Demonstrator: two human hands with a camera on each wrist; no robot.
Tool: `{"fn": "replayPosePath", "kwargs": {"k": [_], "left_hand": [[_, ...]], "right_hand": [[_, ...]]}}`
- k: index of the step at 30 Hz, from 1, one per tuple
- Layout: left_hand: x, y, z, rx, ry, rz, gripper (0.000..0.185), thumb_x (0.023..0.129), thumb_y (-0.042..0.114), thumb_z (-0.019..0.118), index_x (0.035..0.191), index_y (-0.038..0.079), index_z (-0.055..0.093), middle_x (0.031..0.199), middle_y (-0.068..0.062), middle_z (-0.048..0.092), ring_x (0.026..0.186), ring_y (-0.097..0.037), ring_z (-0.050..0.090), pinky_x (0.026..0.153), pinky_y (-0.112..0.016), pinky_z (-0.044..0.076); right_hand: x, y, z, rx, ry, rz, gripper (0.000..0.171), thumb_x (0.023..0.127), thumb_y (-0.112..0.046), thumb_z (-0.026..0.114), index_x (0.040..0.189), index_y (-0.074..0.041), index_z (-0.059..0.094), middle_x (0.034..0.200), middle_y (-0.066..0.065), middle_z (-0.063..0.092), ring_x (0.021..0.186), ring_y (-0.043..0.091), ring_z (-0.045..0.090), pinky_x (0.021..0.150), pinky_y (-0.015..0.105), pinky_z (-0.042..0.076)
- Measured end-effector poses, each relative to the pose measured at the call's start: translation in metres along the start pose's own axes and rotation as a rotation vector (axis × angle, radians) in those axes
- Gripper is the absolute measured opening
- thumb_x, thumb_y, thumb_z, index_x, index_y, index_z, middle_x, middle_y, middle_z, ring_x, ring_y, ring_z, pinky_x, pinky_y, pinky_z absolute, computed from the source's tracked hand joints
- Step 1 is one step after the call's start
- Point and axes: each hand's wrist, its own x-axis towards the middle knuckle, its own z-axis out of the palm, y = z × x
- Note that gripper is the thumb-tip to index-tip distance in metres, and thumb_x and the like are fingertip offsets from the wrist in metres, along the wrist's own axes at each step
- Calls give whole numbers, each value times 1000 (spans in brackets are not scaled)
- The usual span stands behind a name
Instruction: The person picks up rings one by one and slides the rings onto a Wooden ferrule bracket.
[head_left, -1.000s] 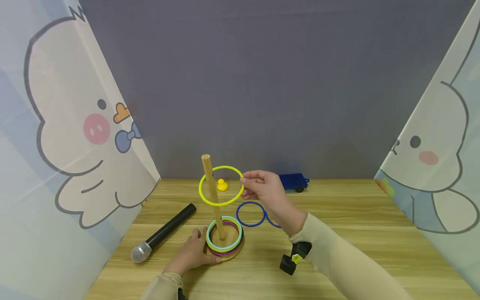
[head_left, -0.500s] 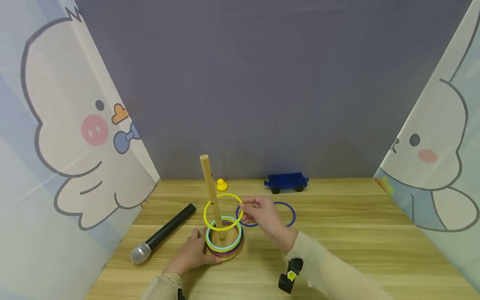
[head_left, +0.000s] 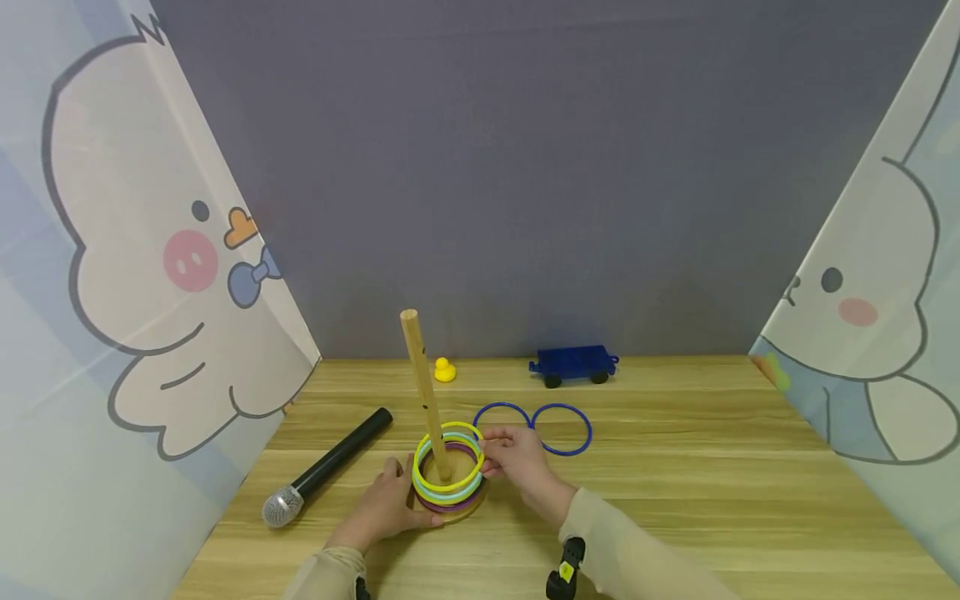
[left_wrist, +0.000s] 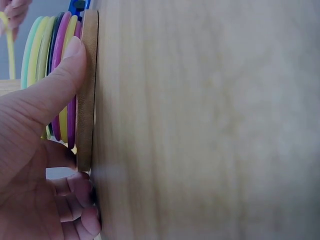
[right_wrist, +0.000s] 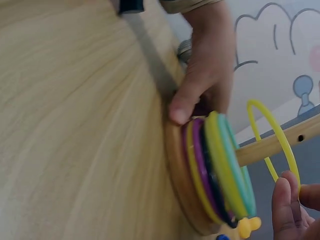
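Observation:
A wooden peg (head_left: 420, 375) rises from a round wooden base (left_wrist: 88, 100). My left hand (head_left: 384, 504) grips that base from the near left, its thumb on the edge in the left wrist view. Stacked round the foot of the peg lie several rings (right_wrist: 216, 160) in purple, yellow, dark and mint, the mint one on top. My right hand (head_left: 522, 467) pinches a yellow ring (right_wrist: 281, 134) by its right side. This ring encircles the peg, tilted, and hangs just above the stack without touching it in the right wrist view.
On the wood-grain table a black microphone (head_left: 339, 457) with a silver head lies to the left. Two blue rings, one of them the right blue ring (head_left: 591, 435), lie behind my right hand. A yellow duck (head_left: 445, 372) and a blue toy wagon (head_left: 576, 363) stand by the back wall.
The yellow ring has come down the peg from near its top to just over the stack, carried by my right hand. My left hand keeps its hold on the base.

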Motion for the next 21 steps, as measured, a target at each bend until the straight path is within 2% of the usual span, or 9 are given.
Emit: {"fn": "replayPosePath", "kwargs": {"k": [4,11,15,21], "left_hand": [[-1,0,0,-12,-5,-5,120,63,57,85,147,-9,32,113,-23,46,100,-40,53,84,-56,47],[1,-1,2,28,6,4,118,63,57,85,144,-12,35,104,-17,45,90,-31,51,79,-51,47],[1,-2,3,30,1,-2,119,64,58,84,145,-12,34,104,-17,44,90,-30,50,78,-50,47],[1,-1,3,26,10,4,118,63,58,85,144,-12,35,103,-17,44,89,-30,50,78,-50,47]], "right_hand": [[1,9,1,-8,21,-2,25,93,-1,63,112,15,59,74,9,65,55,12,62,60,36,57],[2,16,-3,-68,36,-22,22,91,1,64,108,15,62,80,14,68,56,18,65,59,38,57],[3,20,-10,-110,36,-37,18,90,1,66,104,13,64,83,15,68,60,22,66,60,39,57],[2,23,-26,-181,38,-41,16,90,0,66,101,11,65,88,22,67,60,20,65,61,39,57]]}}
